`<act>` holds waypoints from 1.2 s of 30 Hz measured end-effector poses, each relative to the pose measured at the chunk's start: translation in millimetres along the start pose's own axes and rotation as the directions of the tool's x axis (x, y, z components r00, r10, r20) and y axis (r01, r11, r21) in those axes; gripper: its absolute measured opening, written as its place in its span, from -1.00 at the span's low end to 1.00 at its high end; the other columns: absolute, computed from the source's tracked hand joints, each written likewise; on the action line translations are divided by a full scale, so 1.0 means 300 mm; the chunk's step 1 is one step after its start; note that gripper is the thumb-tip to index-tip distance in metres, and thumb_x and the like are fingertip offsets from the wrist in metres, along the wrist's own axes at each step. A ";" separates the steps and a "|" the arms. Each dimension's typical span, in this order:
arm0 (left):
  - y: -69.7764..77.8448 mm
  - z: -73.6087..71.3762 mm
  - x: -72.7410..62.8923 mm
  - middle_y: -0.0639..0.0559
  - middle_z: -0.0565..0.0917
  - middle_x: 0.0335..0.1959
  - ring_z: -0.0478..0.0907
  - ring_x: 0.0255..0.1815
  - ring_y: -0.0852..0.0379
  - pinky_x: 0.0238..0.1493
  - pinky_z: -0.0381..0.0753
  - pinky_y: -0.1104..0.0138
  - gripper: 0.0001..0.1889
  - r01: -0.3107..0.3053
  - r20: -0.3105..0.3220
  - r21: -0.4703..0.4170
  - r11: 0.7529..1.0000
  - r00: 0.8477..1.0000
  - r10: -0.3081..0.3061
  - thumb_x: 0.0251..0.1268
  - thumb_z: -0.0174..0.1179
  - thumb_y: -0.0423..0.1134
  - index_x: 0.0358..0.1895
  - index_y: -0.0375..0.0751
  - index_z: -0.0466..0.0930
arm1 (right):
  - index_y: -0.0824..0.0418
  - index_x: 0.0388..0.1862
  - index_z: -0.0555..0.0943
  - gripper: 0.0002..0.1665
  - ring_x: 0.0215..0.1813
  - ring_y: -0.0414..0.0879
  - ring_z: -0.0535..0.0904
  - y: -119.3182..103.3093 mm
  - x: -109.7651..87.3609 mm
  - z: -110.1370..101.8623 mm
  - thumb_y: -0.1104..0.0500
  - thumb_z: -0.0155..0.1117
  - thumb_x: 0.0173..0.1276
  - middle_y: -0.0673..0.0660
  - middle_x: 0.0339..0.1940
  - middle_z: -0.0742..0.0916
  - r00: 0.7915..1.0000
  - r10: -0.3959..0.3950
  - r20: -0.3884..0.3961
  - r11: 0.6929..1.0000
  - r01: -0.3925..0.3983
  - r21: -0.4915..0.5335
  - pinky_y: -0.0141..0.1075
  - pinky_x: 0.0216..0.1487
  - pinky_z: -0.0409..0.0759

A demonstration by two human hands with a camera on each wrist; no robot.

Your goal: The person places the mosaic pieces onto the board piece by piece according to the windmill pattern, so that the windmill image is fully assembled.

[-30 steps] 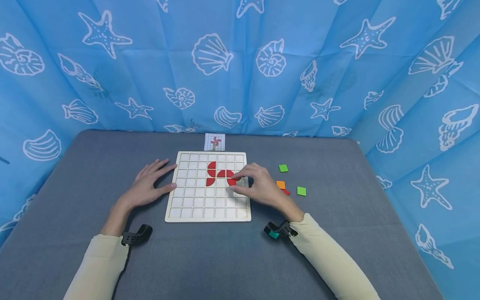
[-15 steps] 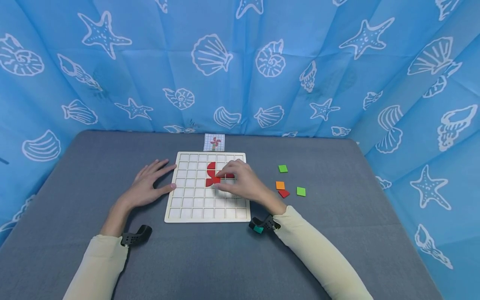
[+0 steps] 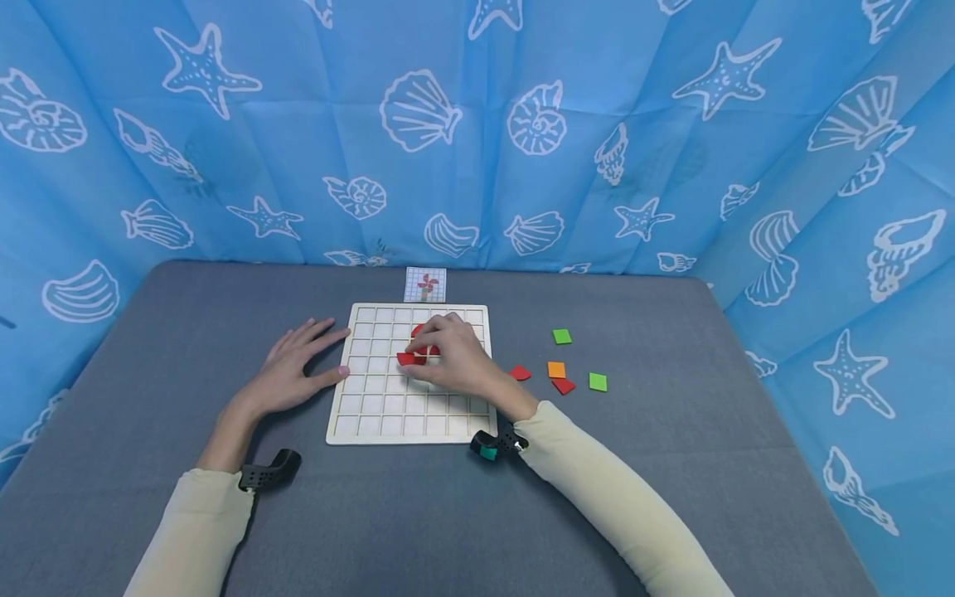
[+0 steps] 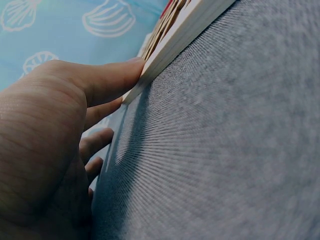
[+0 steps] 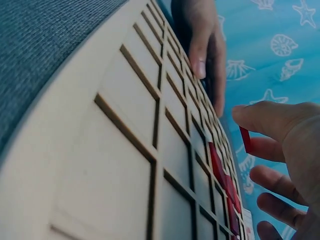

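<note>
My right hand (image 3: 457,358) reaches over the white gridded board (image 3: 380,406). Between its thumb and index finger it pinches a thin red quarter-circle tile (image 5: 244,139), held above the grid in the right wrist view. Other red tiles (image 5: 220,167) lie in the board's squares, partly covered by the right hand in the head view. At the board's left edge is my left hand (image 3: 293,369), its fingers spread. In the left wrist view its thumb (image 4: 117,77) touches the side of the pale wooden board (image 4: 172,42).
A small card (image 3: 425,284) with a red pinwheel picture lies behind the board. On the grey table right of it are a green square (image 3: 562,337), another green square (image 3: 598,381), an orange square (image 3: 555,370), a red tile (image 3: 563,386) and another red tile (image 3: 520,373).
My right hand has moved left across the board with the red tile. Loose red tiles at the right have come out from behind the right arm. The left hand stays in place.
</note>
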State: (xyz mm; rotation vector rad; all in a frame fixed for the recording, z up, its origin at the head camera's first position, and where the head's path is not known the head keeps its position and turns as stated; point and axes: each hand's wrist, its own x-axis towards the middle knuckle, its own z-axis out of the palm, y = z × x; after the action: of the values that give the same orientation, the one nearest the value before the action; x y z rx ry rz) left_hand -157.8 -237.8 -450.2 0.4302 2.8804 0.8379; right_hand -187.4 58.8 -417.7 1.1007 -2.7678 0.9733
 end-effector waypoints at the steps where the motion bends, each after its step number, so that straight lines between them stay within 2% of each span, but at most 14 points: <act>1: -0.001 0.000 0.000 -0.32 0.08 0.61 -0.20 0.63 -0.35 0.51 -0.31 -0.27 -0.22 0.000 0.000 0.000 1.000 1.000 0.000 0.41 0.21 0.17 0.57 -0.10 0.26 | 0.11 -0.13 0.83 -0.70 0.07 -0.01 0.47 -0.001 0.004 0.006 -0.01 0.56 0.23 0.08 -0.02 0.70 1.000 0.002 0.003 1.000 -0.002 -0.010 -0.04 0.09 0.42; 22: -0.008 0.002 -0.001 -0.32 0.09 0.61 -0.19 0.63 -0.35 0.51 -0.30 -0.27 -0.23 -0.011 -0.008 0.002 1.000 1.000 0.011 0.42 0.20 0.18 0.57 -0.10 0.26 | 0.02 -0.14 0.84 -0.70 0.10 -0.02 0.43 -0.008 0.037 0.060 -0.10 0.53 0.26 0.03 0.01 0.67 0.999 0.031 0.040 0.987 -0.024 -0.158 -0.10 0.00 0.38; 36: -0.007 0.001 0.002 -0.32 0.08 0.61 -0.20 0.63 -0.36 0.51 -0.31 -0.28 -0.22 -0.006 0.002 0.006 1.000 1.000 0.006 0.42 0.18 0.20 0.58 -0.09 0.24 | 0.02 -0.09 0.84 -0.65 0.10 -0.03 0.41 -0.011 0.039 0.058 -0.12 0.55 0.23 0.01 0.00 0.66 0.998 0.057 0.040 0.983 -0.049 -0.175 -0.10 0.00 0.36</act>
State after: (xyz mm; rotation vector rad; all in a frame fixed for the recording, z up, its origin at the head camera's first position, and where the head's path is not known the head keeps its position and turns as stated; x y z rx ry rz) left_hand -158.9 -239.2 -451.8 0.4400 2.8817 0.8293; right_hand -190.5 40.1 -427.2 1.0410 -2.8660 0.7020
